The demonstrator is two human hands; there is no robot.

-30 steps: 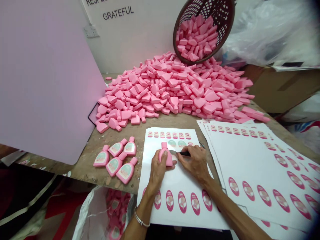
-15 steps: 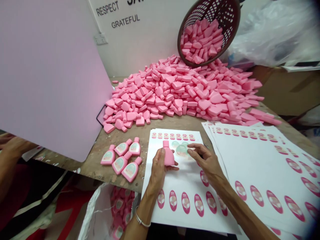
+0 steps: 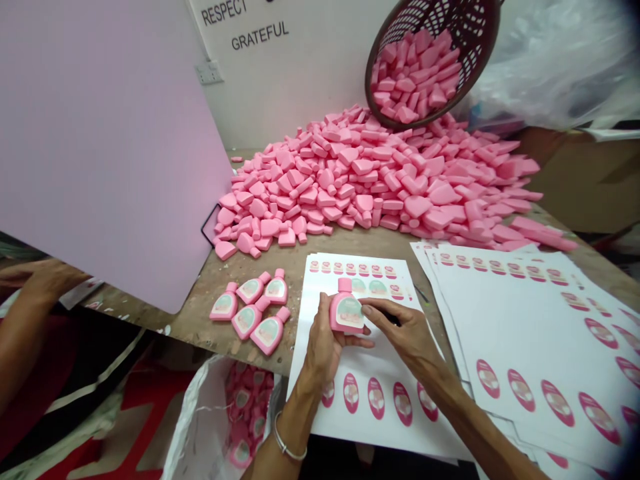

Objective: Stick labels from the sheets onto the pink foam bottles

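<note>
My left hand [image 3: 323,340] holds a small pink bottle [image 3: 344,287] upright above a white sticker sheet [image 3: 360,413]. A green-and-white oval label [image 3: 349,312] lies against the bottle's front face. Thumb and forefinger of my right hand [image 3: 400,327] pinch the label's right edge. The sheet bears rows of small pink stickers and larger pink ovals, and part of it is hidden under my hands. Left of the sheet lie several labelled pink bottles [image 3: 267,333] in a small group on the wooden table [image 3: 210,337].
A large heap of unlabelled pink bottles [image 3: 350,173] fills the back, below a tipped brown basket [image 3: 483,40]. More sticker sheets [image 3: 505,320] lie right. A pink panel [image 3: 110,147] stands left, with another person's arm [image 3: 25,320] beyond. An open white sack [image 3: 193,420] holds labelled bottles.
My right hand has brought the green label leftwards from above the sheet onto the front of the bottle. The view has shifted slightly.
</note>
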